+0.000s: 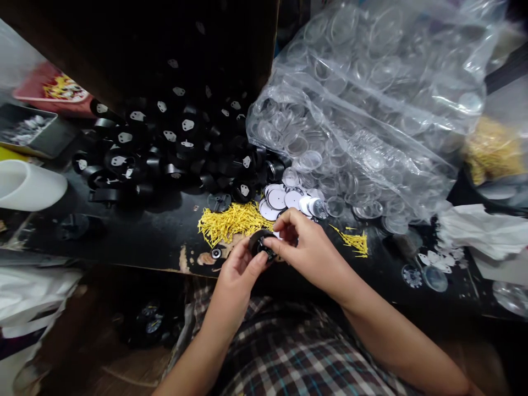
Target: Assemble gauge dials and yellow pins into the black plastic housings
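Note:
Between my hands is a small round black casing (256, 241), just over the front edge of the dark table (160, 242). My left hand (240, 268) is closed round its left and lower side, thumb on the rim. My right hand (303, 245) has its thumb and a finger at the casing's open face; whatever small part they may pinch is hidden. Right behind the casing lies a pile of yellow clock-hand-like pieces (233, 221), with white round discs (275, 199) next to it. A small black-and-white ring (216, 253) rests left of my left hand.
Many black casings (124, 137) are heaped at the back left. A large clear bag of transparent round covers (350, 121) fills the back right. A white cup (31, 185), a grey tray (41, 129) and a red tray (53, 102) stand left. Few yellow pieces (355, 242) lie right.

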A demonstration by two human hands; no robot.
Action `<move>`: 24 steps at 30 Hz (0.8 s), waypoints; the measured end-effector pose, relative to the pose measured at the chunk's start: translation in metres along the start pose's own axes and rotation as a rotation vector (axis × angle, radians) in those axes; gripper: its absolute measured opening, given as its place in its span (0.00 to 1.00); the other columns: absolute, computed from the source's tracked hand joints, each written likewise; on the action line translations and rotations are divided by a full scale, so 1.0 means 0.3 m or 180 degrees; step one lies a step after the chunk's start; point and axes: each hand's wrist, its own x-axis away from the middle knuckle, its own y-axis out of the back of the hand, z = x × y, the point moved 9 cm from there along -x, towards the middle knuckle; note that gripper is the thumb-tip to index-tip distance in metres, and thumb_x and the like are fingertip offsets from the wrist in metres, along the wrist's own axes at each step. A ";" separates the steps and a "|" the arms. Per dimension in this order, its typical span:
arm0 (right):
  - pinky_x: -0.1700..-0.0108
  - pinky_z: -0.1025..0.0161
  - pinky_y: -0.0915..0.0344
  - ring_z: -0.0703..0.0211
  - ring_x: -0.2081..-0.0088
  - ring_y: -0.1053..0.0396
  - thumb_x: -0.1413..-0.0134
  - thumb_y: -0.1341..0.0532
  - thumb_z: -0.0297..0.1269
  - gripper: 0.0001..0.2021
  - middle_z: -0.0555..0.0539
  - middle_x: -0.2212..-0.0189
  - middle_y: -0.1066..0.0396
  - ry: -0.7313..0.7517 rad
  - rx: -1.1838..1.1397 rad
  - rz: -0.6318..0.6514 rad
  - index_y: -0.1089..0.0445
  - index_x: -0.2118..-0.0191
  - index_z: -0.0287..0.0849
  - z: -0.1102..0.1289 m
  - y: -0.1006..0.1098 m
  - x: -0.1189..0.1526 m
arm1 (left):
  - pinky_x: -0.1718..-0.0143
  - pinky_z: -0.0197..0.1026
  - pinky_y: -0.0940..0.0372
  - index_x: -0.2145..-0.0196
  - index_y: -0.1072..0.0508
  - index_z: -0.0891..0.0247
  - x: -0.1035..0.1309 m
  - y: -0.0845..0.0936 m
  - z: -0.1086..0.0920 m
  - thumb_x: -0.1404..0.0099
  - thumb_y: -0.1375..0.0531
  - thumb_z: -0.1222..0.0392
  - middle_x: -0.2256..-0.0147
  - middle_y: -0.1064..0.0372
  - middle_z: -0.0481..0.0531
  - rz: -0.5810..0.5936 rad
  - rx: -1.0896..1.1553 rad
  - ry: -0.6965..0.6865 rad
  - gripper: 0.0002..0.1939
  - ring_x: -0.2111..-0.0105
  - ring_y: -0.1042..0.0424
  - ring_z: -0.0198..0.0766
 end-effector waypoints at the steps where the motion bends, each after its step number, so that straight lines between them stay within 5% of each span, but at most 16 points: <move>1: 0.69 0.67 0.40 0.67 0.72 0.37 0.48 0.37 0.36 0.08 0.54 0.70 0.34 -0.0040 -0.0043 0.0065 0.36 0.63 0.43 -0.011 -0.009 0.014 | 0.57 0.34 0.31 0.57 0.24 0.53 0.005 -0.001 0.010 0.41 0.35 0.60 0.57 0.26 0.46 0.0066 -0.0052 0.0053 0.13 0.54 0.29 0.37; 9: 0.62 0.67 0.38 0.65 0.66 0.33 0.45 0.43 0.29 0.10 0.53 0.66 0.31 0.0059 -0.0047 0.0575 0.34 0.56 0.44 -0.041 -0.054 0.105 | 0.50 0.37 0.35 0.55 0.27 0.58 0.056 0.028 0.059 0.39 0.37 0.63 0.57 0.27 0.48 0.0294 -0.0886 0.0170 0.13 0.55 0.29 0.38; 12: 0.59 0.64 0.40 0.63 0.63 0.32 0.40 0.44 0.32 0.07 0.52 0.64 0.28 0.0434 0.0351 0.0489 0.31 0.58 0.44 -0.008 -0.048 0.068 | 0.51 0.39 0.34 0.55 0.27 0.59 0.031 0.066 0.037 0.40 0.36 0.62 0.57 0.26 0.49 -0.0075 -0.0539 0.0087 0.15 0.54 0.28 0.40; 18: 0.60 0.55 0.48 0.51 0.63 0.34 0.40 0.45 0.33 0.07 0.44 0.67 0.29 0.0788 0.2570 0.0168 0.31 0.65 0.38 0.025 -0.125 -0.013 | 0.45 0.49 0.38 0.56 0.27 0.63 -0.005 0.120 -0.080 0.37 0.39 0.63 0.55 0.26 0.55 -0.0576 0.0424 -0.0497 0.11 0.50 0.30 0.45; 24: 0.60 0.57 0.50 0.55 0.64 0.34 0.42 0.44 0.32 0.05 0.47 0.69 0.30 0.0880 0.2243 0.0178 0.32 0.68 0.39 0.042 -0.151 -0.021 | 0.43 0.49 0.40 0.56 0.27 0.62 0.040 0.115 -0.066 0.35 0.41 0.62 0.53 0.27 0.55 -0.0542 0.0504 -0.0290 0.10 0.47 0.33 0.46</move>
